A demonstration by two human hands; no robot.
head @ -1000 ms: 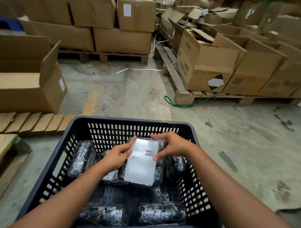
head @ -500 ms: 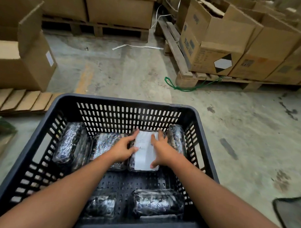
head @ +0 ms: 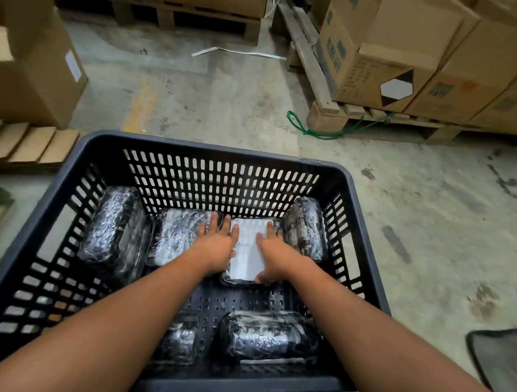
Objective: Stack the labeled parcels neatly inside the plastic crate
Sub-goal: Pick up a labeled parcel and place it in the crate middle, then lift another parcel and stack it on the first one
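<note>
Inside crate (head: 194, 148) — L hand (head: 217, 247) & R hand (head: 275, 256) flat, flanking labeled parcel (head: 248, 254).

Two bare forearms, sleeveless, with bare ringless hands (head: 243, 251)

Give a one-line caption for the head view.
Both hands, left and right, press a labeled parcel into the black crate.

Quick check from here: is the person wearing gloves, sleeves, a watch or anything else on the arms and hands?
No. The left hand and right hand are bare, with no gloves, rings or watch showing. Both forearms are uncovered right to the picture's bottom edge; no sleeves show.
</note>
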